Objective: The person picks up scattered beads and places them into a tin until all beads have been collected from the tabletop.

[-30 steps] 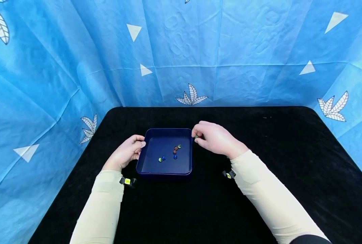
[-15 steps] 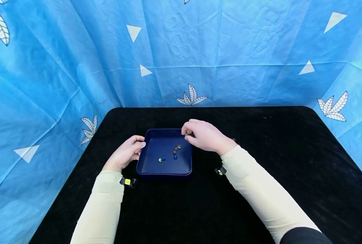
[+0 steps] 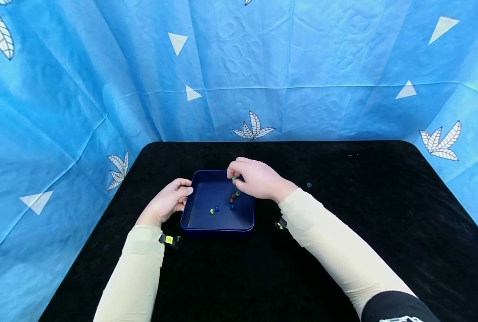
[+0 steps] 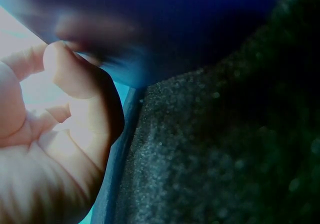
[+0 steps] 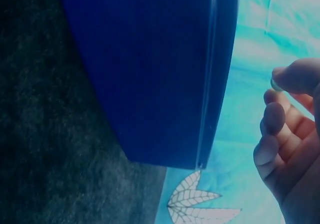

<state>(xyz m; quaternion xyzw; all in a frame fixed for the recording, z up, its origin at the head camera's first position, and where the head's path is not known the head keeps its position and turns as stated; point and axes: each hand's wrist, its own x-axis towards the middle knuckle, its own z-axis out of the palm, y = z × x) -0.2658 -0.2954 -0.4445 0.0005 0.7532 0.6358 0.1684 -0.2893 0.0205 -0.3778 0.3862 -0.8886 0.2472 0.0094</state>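
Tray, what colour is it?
Dark blue; the tray shows best in the head view.

A black, velvety table (image 3: 383,214) with rounded far corners bears a dark-blue square tray (image 3: 204,194). A small, round blue marble (image 3: 309,184) lies to its right.

Seeing a creased blue curtain (image 3: 323,53) hanging from nine o'clock through twelve to three, showing white triangles (image 3: 177,42) and leaves (image 3: 255,123). Seeing a black tabletop (image 3: 383,214) spreading down to six, rounding off at ten and two.
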